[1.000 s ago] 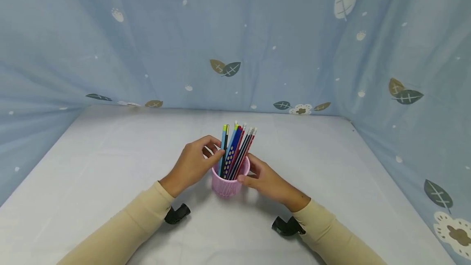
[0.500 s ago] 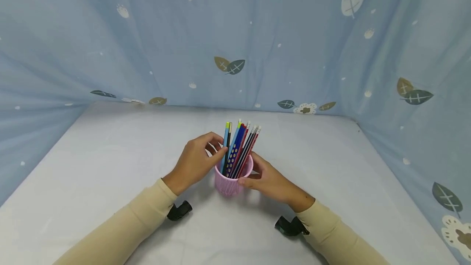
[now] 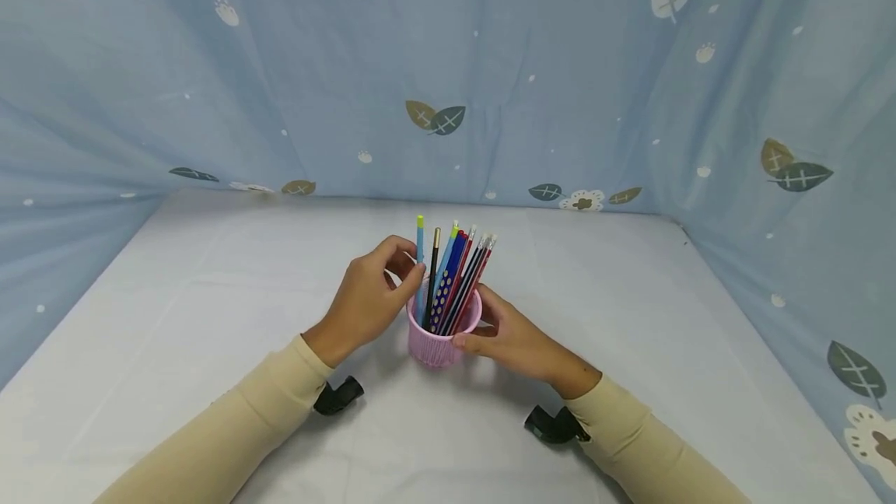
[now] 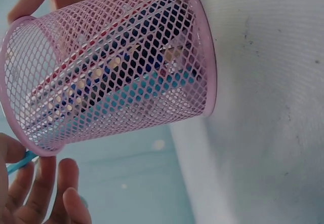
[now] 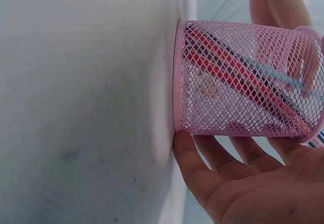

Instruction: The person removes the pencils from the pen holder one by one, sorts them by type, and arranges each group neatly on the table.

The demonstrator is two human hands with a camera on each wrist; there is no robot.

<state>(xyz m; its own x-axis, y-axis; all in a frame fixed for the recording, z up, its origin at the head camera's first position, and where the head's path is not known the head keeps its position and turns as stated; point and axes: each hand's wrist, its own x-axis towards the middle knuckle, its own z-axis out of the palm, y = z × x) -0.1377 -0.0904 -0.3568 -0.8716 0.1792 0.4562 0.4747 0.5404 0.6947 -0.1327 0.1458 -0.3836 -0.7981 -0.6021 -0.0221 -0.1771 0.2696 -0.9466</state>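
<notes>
A pink mesh pencil cup (image 3: 432,350) stands upright on the white table, holding several pencils (image 3: 455,286) that lean to the right. My left hand (image 3: 369,288) is at the cup's left rim and pinches a light blue pencil (image 3: 420,233) with a yellow-green end. That pencil rises above the others, its lower part still inside the cup. A black pencil (image 3: 433,271) with a gold end stands just right of it. My right hand (image 3: 514,342) holds the cup from the right, thumb at the near rim; in the right wrist view its fingers (image 5: 217,158) lie along the mesh side.
The white table (image 3: 210,271) spreads around the cup. A blue cloth (image 3: 315,61) with leaf prints hangs behind and along the sides. Black devices sit under the left sleeve (image 3: 339,397) and the right sleeve (image 3: 553,425).
My left hand has drawn the light blue pencil upward and slightly left, apart from the black pencil. My right hand keeps its hold on the cup. The head view has shifted slightly.
</notes>
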